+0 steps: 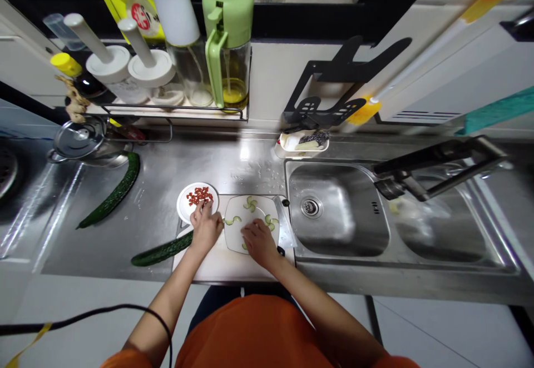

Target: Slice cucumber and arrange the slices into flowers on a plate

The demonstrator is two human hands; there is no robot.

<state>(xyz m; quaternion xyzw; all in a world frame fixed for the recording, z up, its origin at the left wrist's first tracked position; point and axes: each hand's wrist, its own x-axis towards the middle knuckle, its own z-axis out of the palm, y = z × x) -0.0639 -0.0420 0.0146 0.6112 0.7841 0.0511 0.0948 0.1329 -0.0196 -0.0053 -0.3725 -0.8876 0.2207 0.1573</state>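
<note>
My left hand [206, 228] reaches over the near rim of a small round white plate [180, 204]. Its fingertips touch or hover at the small red pieces [199, 194] there, the thumb apart from them. Over a squarish white plate [233, 238] is my right hand [259, 243], fingers bunched and pointing down; whatever they hold is hidden. Thin green cucumber slices [251, 204] lie in fanned groups near this plate's edges, one group partly covered by my right hand. A cucumber [162, 250] lies left of it, its right end behind my left hand.
Beneath the plates is a cutting board [221, 268]; a knife [285, 226] lies at its right. Another cucumber [114, 193] rests farther left, near a lidded pot [79, 140]. A double sink [337, 212] with a black faucet [438, 165] stands right. Above is a condiment rack [175, 112].
</note>
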